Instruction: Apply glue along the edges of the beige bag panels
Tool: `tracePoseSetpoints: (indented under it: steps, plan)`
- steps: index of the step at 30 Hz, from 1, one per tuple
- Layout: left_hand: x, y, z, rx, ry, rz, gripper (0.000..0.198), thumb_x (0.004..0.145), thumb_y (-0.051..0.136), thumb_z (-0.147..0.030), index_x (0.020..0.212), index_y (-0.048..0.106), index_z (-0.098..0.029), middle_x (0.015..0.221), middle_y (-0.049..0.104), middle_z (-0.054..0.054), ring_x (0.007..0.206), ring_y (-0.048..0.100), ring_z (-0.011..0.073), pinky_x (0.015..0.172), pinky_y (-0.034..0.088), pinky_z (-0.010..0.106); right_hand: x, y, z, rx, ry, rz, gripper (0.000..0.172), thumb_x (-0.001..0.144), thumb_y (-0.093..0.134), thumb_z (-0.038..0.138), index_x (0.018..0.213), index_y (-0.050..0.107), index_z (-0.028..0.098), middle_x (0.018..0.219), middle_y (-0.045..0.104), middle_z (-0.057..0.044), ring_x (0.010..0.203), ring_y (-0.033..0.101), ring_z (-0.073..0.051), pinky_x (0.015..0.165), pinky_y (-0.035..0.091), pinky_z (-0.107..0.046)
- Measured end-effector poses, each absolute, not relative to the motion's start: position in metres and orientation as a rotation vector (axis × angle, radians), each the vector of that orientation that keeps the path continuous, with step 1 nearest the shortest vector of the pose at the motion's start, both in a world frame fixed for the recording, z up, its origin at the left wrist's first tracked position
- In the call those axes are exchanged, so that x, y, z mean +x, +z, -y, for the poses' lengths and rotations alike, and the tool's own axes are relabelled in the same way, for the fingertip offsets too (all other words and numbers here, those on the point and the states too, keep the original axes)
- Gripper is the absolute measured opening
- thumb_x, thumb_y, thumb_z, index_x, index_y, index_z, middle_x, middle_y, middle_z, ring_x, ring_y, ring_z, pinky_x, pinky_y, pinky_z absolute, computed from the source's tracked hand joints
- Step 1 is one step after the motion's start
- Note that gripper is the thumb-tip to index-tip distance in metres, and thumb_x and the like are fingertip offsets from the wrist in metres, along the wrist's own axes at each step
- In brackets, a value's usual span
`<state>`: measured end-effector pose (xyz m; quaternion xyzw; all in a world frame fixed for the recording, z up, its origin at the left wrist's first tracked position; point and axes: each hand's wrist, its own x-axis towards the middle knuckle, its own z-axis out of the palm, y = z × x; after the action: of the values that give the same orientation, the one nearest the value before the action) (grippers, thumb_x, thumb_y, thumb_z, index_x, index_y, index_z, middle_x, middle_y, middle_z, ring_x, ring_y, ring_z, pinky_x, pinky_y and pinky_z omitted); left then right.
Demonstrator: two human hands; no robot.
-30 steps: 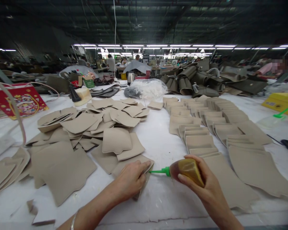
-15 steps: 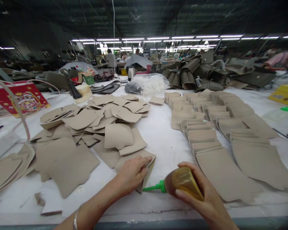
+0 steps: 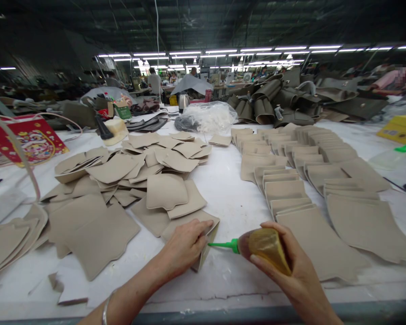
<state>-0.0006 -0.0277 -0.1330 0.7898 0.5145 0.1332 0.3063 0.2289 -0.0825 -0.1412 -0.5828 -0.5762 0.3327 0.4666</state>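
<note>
My left hand (image 3: 184,246) presses down with closed fingers on a folded beige leather piece (image 3: 208,228) near the table's front edge. My right hand (image 3: 284,266) is wrapped round an amber glue bottle (image 3: 264,246) held on its side. The bottle's green nozzle (image 3: 223,245) points left and its tip meets the open edge of the piece beside my left fingers.
A loose heap of beige pieces (image 3: 131,180) lies to the left, and overlapping rows of beige pieces (image 3: 301,180) lie to the right on the white table (image 3: 230,198). Dark leather parts (image 3: 284,106), a plastic bag (image 3: 208,117) and a red bag (image 3: 27,137) stand further back. People work far behind.
The bottle dipped toward the table's front edge, then rose again, so its nozzle tip is back at the edge of the piece. My left hand stayed on the piece.
</note>
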Motion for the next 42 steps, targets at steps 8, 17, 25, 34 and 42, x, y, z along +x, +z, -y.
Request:
tracePoseSetpoints:
  steps: [8,17,25,34,42]
  plan:
    - [0.000,-0.135,0.026,2.079,0.366,-1.380,0.044,0.087,0.040,-0.022,0.128,0.053,-0.026,0.097,0.062,0.002,0.090,0.056,0.0171,0.080,0.042,0.026,0.234,-0.146,0.079,-1.406,0.855,1.473,0.052,0.072,0.071,0.046,0.114,0.050,0.024,0.099,0.059,-0.002,0.083,0.059,-0.022,0.074,0.046,-0.028]
    - [0.000,-0.135,0.025,2.075,0.368,-1.371,0.045,0.087,0.041,-0.021,0.130,0.051,-0.025,0.100,0.063,0.002,0.092,0.057,0.0171,0.084,0.042,0.027,0.228,-0.145,0.085,-1.375,1.043,1.410,0.054,0.072,0.070,0.046,0.117,0.046,0.025,0.099,0.059,-0.001,0.088,0.058,-0.022,0.076,0.045,-0.028]
    - [0.003,-0.131,0.022,2.082,0.314,-1.347,0.046,0.086,0.039,-0.019,0.130,0.052,-0.027,0.105,0.063,0.002,0.099,0.057,0.0190,0.092,0.042,0.030,0.251,-0.148,0.058,-1.379,0.450,1.635,0.047,0.079,0.069,0.043,0.118,0.046,0.027,0.110,0.055,-0.001,0.097,0.056,-0.020,0.083,0.043,-0.028]
    - [0.003,-0.136,0.018,2.046,0.369,-1.323,0.047,0.083,0.043,-0.017,0.127,0.055,-0.026,0.109,0.064,0.001,0.098,0.057,0.0176,0.094,0.042,0.029,0.251,-0.146,0.063,-1.406,0.708,1.651,0.050,0.081,0.067,0.044,0.122,0.042,0.029,0.104,0.058,0.000,0.087,0.060,-0.018,0.075,0.048,-0.024]
    - [0.003,-0.137,0.017,2.008,0.398,-1.320,0.046,0.083,0.043,-0.018,0.125,0.056,-0.025,0.096,0.064,0.001,0.090,0.057,0.0175,0.083,0.042,0.027,0.246,-0.146,0.064,-1.418,0.781,1.453,0.054,0.072,0.073,0.045,0.116,0.049,0.025,0.103,0.059,-0.001,0.089,0.058,-0.020,0.079,0.044,-0.027]
